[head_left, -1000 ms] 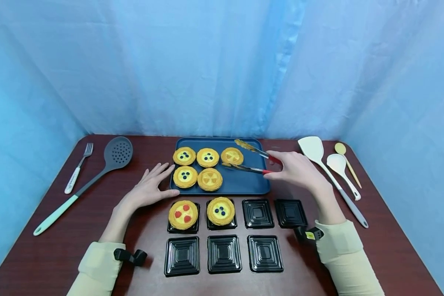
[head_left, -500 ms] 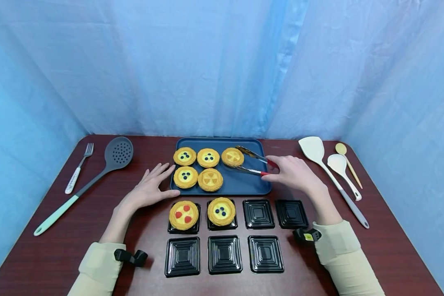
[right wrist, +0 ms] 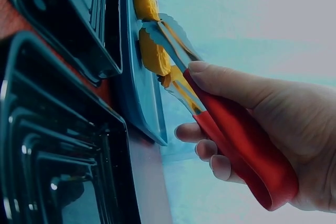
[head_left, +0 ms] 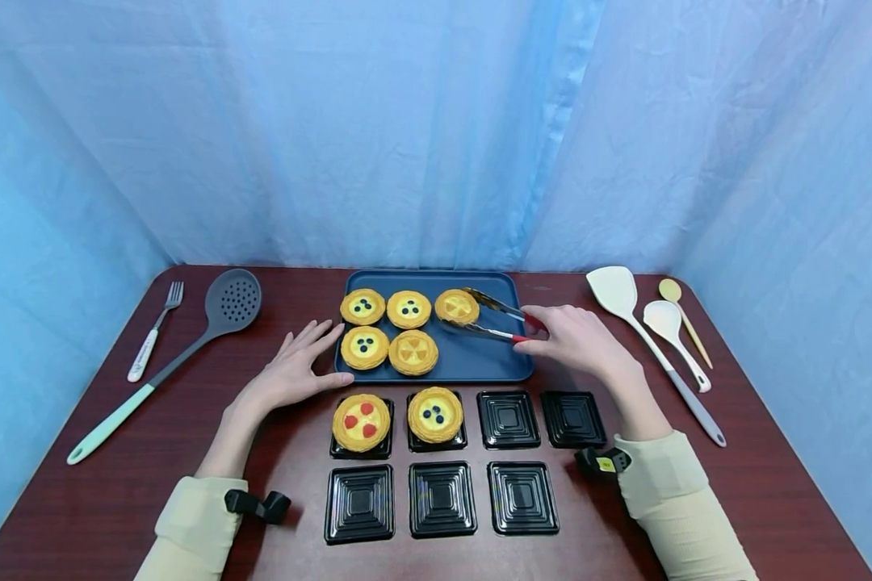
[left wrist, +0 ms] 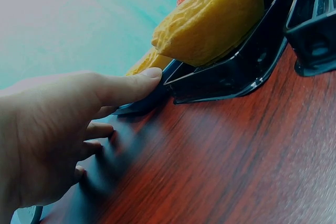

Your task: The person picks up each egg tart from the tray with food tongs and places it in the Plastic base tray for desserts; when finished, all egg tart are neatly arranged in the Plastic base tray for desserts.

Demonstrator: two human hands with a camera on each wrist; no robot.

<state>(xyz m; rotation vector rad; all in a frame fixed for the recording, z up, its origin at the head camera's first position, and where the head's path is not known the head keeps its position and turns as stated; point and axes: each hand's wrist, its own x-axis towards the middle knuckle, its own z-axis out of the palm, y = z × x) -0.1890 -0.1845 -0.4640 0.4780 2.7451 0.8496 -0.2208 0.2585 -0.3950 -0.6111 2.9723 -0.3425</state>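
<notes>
My right hand (head_left: 577, 339) grips red-handled metal tongs (right wrist: 239, 135), thumb on one arm and fingers on the other. The tongs' tips stand on either side of a tart with yellow wedges (head_left: 457, 307) at the back of the blue tray (head_left: 483, 355); whether both touch it I cannot tell. Another wedge-topped tart (head_left: 412, 353) and several berry-dotted tarts (head_left: 363, 348) share the tray. With fingers spread, my left hand (head_left: 298, 363) rests at the tray's left edge, its thumb (left wrist: 149, 74) near the front corner.
In front, black square trays hold a red-topped tart (head_left: 361, 423) and a blueberry tart (head_left: 434, 415); more black trays (head_left: 523, 498) lie around. A skimmer (head_left: 232, 300) and fork (head_left: 145, 343) lie left; a turner (head_left: 614, 292), ladle (head_left: 663, 320) and wooden spoon (head_left: 670, 290) lie right.
The right hand has moved slightly left and down, and the tongs' arms have come closer together around the back wedge-topped tart. My left hand has stayed in place.
</notes>
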